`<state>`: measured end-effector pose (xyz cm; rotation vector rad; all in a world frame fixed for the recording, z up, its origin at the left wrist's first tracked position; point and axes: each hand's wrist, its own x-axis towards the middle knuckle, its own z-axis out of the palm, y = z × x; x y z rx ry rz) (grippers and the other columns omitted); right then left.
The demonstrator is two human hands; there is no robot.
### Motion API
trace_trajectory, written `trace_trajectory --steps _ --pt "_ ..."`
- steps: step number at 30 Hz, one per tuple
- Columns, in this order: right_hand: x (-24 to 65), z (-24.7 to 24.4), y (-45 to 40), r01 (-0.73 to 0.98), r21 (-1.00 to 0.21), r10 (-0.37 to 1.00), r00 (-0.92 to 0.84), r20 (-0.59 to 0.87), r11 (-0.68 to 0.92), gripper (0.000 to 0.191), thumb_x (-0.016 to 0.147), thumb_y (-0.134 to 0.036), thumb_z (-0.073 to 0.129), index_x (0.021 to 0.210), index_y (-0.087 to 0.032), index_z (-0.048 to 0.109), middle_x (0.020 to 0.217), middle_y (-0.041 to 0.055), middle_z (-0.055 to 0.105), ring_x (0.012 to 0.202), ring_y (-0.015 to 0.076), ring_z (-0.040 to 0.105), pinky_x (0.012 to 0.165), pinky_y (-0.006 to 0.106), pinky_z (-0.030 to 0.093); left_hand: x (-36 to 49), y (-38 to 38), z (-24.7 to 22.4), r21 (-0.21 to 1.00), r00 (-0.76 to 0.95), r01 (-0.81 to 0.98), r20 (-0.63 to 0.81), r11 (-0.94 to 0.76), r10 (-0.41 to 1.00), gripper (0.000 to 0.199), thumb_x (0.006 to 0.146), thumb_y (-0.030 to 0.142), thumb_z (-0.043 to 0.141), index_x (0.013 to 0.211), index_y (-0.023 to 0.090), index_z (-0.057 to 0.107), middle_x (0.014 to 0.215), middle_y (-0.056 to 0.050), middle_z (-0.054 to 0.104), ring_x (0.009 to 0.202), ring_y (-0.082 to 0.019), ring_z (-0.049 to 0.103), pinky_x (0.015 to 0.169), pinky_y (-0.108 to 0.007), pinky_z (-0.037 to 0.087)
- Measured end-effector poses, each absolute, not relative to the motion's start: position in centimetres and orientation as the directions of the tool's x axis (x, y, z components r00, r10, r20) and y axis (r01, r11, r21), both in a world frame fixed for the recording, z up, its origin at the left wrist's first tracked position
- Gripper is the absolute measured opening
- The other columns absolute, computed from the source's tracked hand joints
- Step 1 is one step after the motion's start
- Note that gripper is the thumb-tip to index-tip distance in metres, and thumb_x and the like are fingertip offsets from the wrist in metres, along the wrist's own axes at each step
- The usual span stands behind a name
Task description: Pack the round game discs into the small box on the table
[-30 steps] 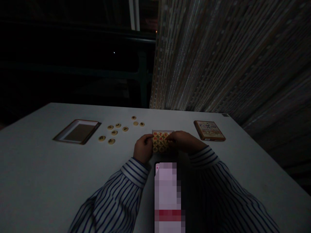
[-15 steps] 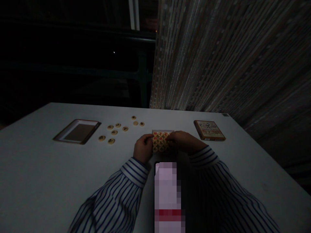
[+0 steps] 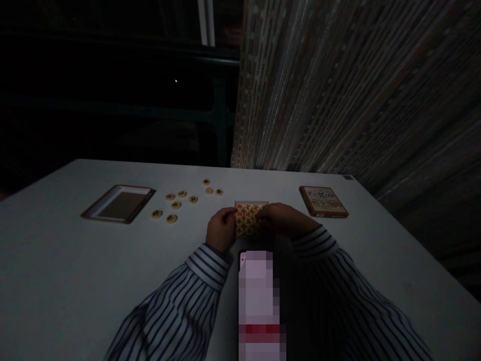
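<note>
A small box [image 3: 252, 202] of round xiangqi pieces [image 3: 248, 214], with red and dark characters, lies before me on the table. My left hand [image 3: 221, 230] is closed at the box's left side, its thumb at the edge. From the right, my right hand [image 3: 287, 219] reaches over the box with bent fingers closed together, their tips against the right-hand pieces. Those fingers cover several pieces, and whatever may be pinched between them is hidden. Several loose xiangqi pieces [image 3: 176, 205] are scattered beyond my left hand, one showing a blank face.
An open shallow tray [image 3: 128, 220] sits at the left on the white table [image 3: 67, 271]. A flat printed box lid [image 3: 325, 201] lies at the right. Nearest me is a phone [image 3: 259, 296] with a blurred-out screen. A string curtain [image 3: 293, 90] hangs behind; the surroundings are dark.
</note>
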<state>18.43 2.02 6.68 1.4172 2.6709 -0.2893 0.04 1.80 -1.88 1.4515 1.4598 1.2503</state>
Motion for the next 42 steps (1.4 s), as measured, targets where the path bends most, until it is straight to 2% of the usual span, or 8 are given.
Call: trace_trajectory --steps 7,19,31,35,42 --pt "18.43 6.65 2.04 0.826 -0.105 0.801 -0.563 -0.202 0.554 0.022 0.079 -0.023 0.045 0.085 -0.018 0.066 0.083 0.0061 0.067 0.071 0.0152 0.057 0.056 0.024 0.032 0.06 1.87 -1.77 0.950 -0.104 0.293 0.139 -0.104 0.985 0.026 0.073 0.025 0.050 0.091 0.015 0.066 0.083 -0.006 0.068 0.077 -0.018 0.062 0.074 -0.032 0.049" --pt "18.44 6.93 1.83 0.830 -0.122 0.805 -0.558 -0.202 0.545 0.022 0.078 -0.021 0.047 0.091 -0.018 0.065 0.089 0.0068 0.067 0.078 0.0167 0.058 0.060 0.024 0.034 0.02 1.83 -1.78 0.949 -0.101 0.298 0.134 -0.099 0.986 0.026 0.073 0.025 0.050 0.090 0.015 0.067 0.080 -0.007 0.068 0.074 -0.018 0.062 0.070 -0.031 0.050" --pt "18.63 6.53 1.98 0.823 -0.112 0.800 -0.567 -0.195 0.556 0.025 0.077 -0.022 0.047 0.093 -0.021 0.065 0.090 0.0052 0.067 0.077 0.0164 0.059 0.059 0.024 0.034 0.04 1.63 -1.34 0.941 -0.103 0.329 0.117 -0.077 0.988 0.027 0.073 0.023 0.049 0.092 0.015 0.066 0.083 -0.007 0.068 0.078 -0.019 0.062 0.072 -0.032 0.050" --pt "18.52 6.70 1.99 0.827 -0.087 0.798 -0.560 -0.223 0.555 0.024 0.079 -0.023 0.045 0.090 -0.019 0.065 0.086 0.0062 0.067 0.074 0.0162 0.059 0.058 0.024 0.034 0.06 1.68 -1.28 0.944 -0.098 0.318 0.126 -0.089 0.987 0.026 0.072 0.023 0.049 0.090 0.015 0.067 0.083 -0.007 0.068 0.079 -0.019 0.062 0.073 -0.032 0.050" --pt "18.49 6.72 1.99 0.827 -0.110 0.803 -0.562 -0.200 0.552 0.023 0.078 -0.021 0.045 0.089 -0.018 0.065 0.087 0.0068 0.067 0.077 0.0174 0.059 0.060 0.025 0.036 0.00 1.86 -1.69 0.946 -0.102 0.309 0.132 -0.095 0.986 0.025 0.073 0.024 0.050 0.090 0.016 0.066 0.083 -0.006 0.068 0.080 -0.019 0.062 0.075 -0.033 0.050"
